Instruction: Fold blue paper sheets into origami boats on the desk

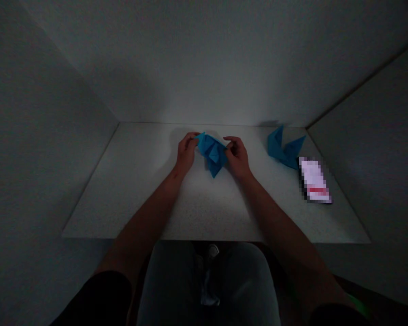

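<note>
A blue folded-paper origami piece [213, 153] with several pointed flaps is held between my two hands, over the middle of the table. My left hand [187, 151] pinches its upper left tip between thumb and fingers. On the other side, my right hand [237, 156] grips the right edge with the thumb and a bent finger, while the index finger stretches out above the paper. One flap points down toward me. Parts of the paper behind the fingertips are hidden.
A second blue origami piece [284, 151] with two raised points stands at the table's right back. Just in front of it lies a phone [314, 180], its lit screen pixelated. Walls enclose the white table [122, 181] at the back and both sides.
</note>
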Demonstrator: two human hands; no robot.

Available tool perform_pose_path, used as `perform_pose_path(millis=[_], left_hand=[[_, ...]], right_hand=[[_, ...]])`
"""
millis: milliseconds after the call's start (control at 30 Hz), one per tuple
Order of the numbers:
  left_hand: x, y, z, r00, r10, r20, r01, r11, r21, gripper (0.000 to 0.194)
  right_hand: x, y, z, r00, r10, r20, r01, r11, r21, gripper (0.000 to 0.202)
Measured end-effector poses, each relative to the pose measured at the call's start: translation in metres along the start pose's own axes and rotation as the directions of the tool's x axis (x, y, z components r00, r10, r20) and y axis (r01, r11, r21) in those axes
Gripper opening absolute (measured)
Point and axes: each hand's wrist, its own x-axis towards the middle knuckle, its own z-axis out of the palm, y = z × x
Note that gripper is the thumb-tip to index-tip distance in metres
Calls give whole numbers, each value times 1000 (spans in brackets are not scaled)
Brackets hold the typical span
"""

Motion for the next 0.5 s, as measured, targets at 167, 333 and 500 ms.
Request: perform_pose_path(millis=[167, 333, 500], left_hand=[[2, 2, -4, 998, -43, -45, 41, 997, -59, 52], [-15, 12, 2, 984, 115, 134, -126, 990, 71, 56], [-20, 4, 8, 959, 30, 280, -109, 957, 268, 34]], right_hand=[[-1, -2, 4, 999, -8, 44, 6, 999, 43, 33], [-1, -6, 4, 994, -55, -95, 51, 998, -40, 31], [-3, -10, -1, 984, -115, -133, 101, 989, -107, 32]])
